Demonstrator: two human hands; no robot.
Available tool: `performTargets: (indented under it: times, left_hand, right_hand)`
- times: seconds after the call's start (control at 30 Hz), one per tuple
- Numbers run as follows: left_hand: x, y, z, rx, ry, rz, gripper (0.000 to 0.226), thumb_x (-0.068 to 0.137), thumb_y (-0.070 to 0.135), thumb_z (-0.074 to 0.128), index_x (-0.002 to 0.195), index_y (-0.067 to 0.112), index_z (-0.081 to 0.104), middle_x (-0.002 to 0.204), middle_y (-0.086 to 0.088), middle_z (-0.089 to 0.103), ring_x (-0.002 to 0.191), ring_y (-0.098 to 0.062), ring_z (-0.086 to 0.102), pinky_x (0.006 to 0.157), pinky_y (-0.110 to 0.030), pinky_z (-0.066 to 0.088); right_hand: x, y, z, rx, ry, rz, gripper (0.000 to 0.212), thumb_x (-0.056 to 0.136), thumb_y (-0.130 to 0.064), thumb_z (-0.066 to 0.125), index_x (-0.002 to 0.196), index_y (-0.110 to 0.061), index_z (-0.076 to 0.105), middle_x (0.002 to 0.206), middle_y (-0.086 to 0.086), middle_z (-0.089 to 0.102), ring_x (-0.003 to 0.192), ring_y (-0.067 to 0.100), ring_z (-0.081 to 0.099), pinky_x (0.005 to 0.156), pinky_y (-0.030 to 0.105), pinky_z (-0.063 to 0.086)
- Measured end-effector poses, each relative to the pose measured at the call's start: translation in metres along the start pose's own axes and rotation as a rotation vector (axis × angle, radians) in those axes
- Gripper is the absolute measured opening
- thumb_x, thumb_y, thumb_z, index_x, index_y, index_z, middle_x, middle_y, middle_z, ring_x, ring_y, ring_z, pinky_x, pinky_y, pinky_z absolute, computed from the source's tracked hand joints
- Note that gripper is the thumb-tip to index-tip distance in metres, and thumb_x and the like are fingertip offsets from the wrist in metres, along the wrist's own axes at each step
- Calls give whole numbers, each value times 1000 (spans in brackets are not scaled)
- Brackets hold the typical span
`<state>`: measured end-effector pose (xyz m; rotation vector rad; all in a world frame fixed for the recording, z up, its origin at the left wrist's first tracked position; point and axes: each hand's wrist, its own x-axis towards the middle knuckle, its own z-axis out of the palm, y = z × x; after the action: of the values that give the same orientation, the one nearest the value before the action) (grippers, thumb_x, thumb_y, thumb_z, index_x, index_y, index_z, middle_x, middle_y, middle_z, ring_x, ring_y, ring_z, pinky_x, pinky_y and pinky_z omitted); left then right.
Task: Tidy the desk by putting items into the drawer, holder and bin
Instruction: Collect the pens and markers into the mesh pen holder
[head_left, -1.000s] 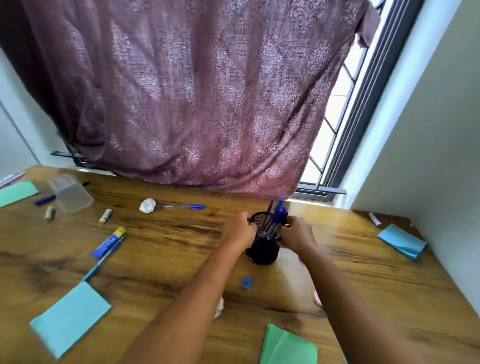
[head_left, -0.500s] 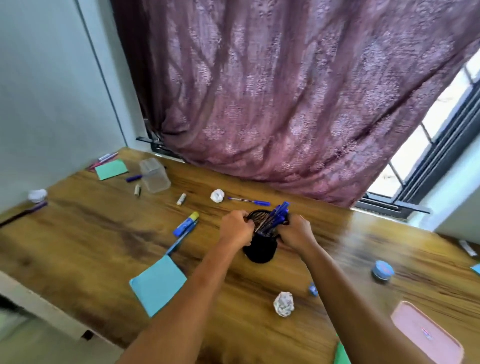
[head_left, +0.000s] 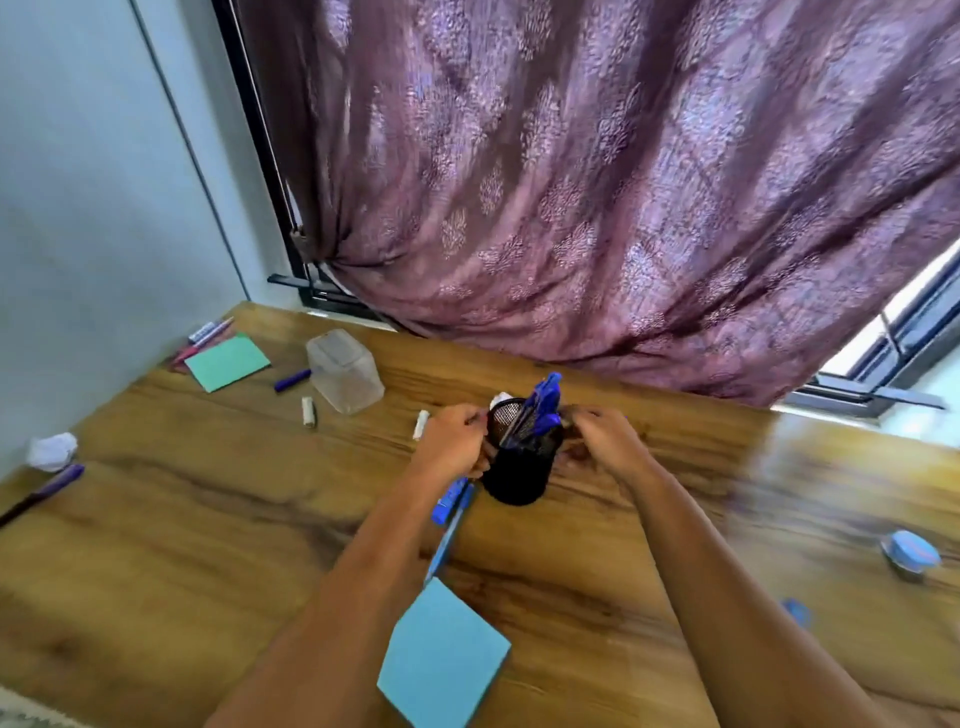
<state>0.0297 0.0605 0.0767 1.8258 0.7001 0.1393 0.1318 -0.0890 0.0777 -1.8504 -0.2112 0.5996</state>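
A black mesh pen holder (head_left: 521, 467) with several blue pens (head_left: 540, 410) stands near the middle of the wooden desk (head_left: 208, 519). My left hand (head_left: 454, 441) grips its left rim and my right hand (head_left: 602, 441) grips its right rim. A blue glue stick and a blue pen (head_left: 451, 512) lie on the desk just under my left wrist. A blue sticky pad (head_left: 444, 660) lies between my forearms.
A clear plastic box (head_left: 343, 371) stands at the back left, with a green note pad (head_left: 227, 362), a purple marker (head_left: 292, 380) and two small white sticks (head_left: 308, 412) nearby. A crumpled paper ball (head_left: 52, 451) lies at the left edge. A round blue tape roll (head_left: 910, 554) sits on the right.
The view has swung left and the holder, held in both hands, has shifted left across the desk to beside the glue stick and blue pen.
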Motion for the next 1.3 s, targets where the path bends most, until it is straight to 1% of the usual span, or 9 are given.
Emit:
performTargets:
  times: [0.13,0.27,0.33,0.47,0.6,0.77,0.93,1.1,1.3]
  left_hand:
    - [9,-16,-22,161,-18,38,21,90,3,47,77,15,59,62,-2,61,40,-9,57,47,-23,49]
    - [3,-25,-21,418,-139,70,8,82,13,62,76,18,61,82,-7,69,74,-24,67,64,-29,50]
    - [-1,-29,-17,562,-136,113,4,80,18,65,78,17,61,90,-7,68,85,-24,65,65,-29,46]
    - [-3,-35,-11,844,-93,181,30,81,26,68,109,14,64,123,-5,48,108,-28,58,85,-40,51]
    - [-7,-35,-4,981,-49,238,31,84,25,68,113,14,61,126,-3,36,107,-25,53,68,-31,44]
    - [-5,-39,1,1005,-48,244,37,84,30,67,116,13,60,137,-3,31,124,-26,40,74,-35,48]
    - [-2,-40,2,981,-61,214,39,81,30,68,113,10,61,138,-2,33,126,-25,36,79,-37,47]
    - [2,-35,-2,927,-7,198,39,76,35,67,103,8,62,119,-4,42,115,-24,42,77,-37,44]
    - [10,-17,-38,487,-81,54,16,75,22,68,67,12,58,71,-3,58,73,-23,58,63,-31,43]
  right_hand:
    - [23,14,-12,-346,159,-64,26,93,-15,45,88,-18,71,66,-2,58,60,19,54,53,24,38]
    - [37,28,-4,-730,127,-60,31,89,-14,53,119,-17,61,116,6,62,108,28,58,77,20,47]
    - [40,30,4,-938,122,-62,37,90,-13,45,126,-20,54,133,7,50,118,34,53,91,39,48]
    - [46,29,12,-975,202,-51,44,91,-9,44,130,-29,44,140,-4,39,118,32,52,80,42,47]
    - [48,31,10,-957,235,-23,51,91,-10,46,136,-32,35,142,-5,39,115,31,54,79,40,46]
    - [55,31,9,-1033,238,-39,46,91,-14,45,133,-32,38,137,-2,43,108,32,59,72,39,46]
    - [57,33,9,-1127,315,-73,32,95,-15,39,125,-25,46,127,6,41,110,33,50,65,37,43]
    - [57,34,6,-1229,363,-76,31,94,-15,41,124,-22,43,129,9,49,122,33,42,90,44,38]
    - [46,1,-9,-561,321,-158,11,96,-20,47,104,-21,55,100,5,66,80,23,57,68,29,42]
